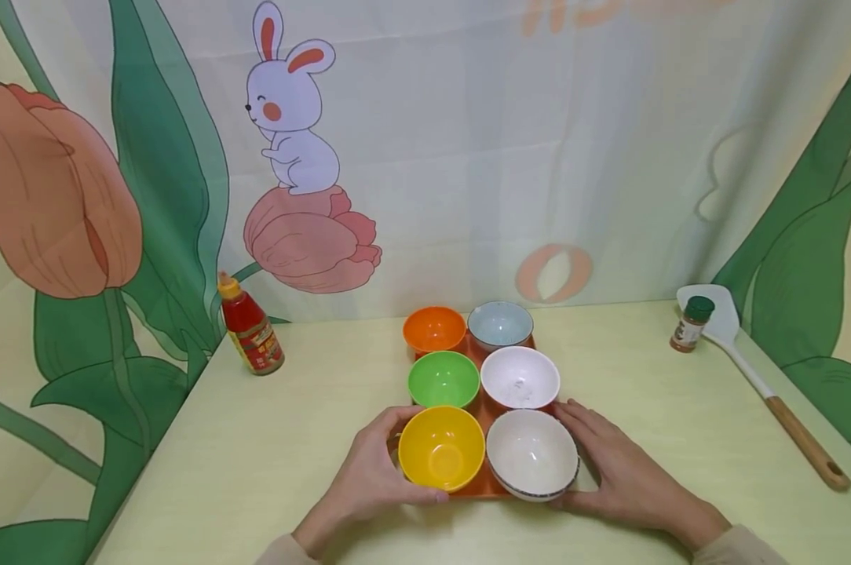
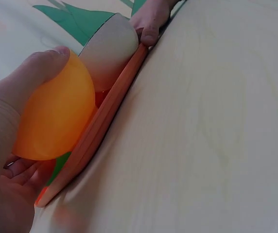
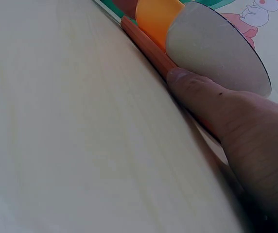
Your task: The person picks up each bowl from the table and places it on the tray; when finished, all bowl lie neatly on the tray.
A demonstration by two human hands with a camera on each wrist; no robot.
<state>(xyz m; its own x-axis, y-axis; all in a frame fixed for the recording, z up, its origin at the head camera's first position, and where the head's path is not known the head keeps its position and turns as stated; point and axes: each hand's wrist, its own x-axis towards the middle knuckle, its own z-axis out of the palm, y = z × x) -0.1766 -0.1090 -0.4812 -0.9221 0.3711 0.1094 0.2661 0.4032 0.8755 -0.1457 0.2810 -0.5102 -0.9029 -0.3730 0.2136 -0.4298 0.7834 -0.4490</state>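
Note:
An orange-red tray [image 1: 483, 488] on the table bears several bowls in two columns. My left hand [image 1: 376, 471] grips the yellow bowl [image 1: 442, 451] at the tray's near left corner, its thumb along the near side of the bowl. My right hand [image 1: 626, 479] holds the tray's right end beside the cream bowl [image 1: 533, 455]; in the right wrist view its thumb [image 3: 197, 90] presses the tray edge [image 3: 146, 43]. Behind stand a green bowl [image 1: 443, 380], a white bowl [image 1: 520, 378], an orange bowl [image 1: 435, 329] and a pale blue bowl [image 1: 500, 325]. My right fingertips are partly hidden.
A red sauce bottle [image 1: 254, 333] with a yellow cap stands at the back left. At the right, a small green-capped spice jar [image 1: 691, 326] stands by a white spatula [image 1: 757, 377] with a wooden handle. A printed curtain [image 1: 454, 157] hangs behind the table.

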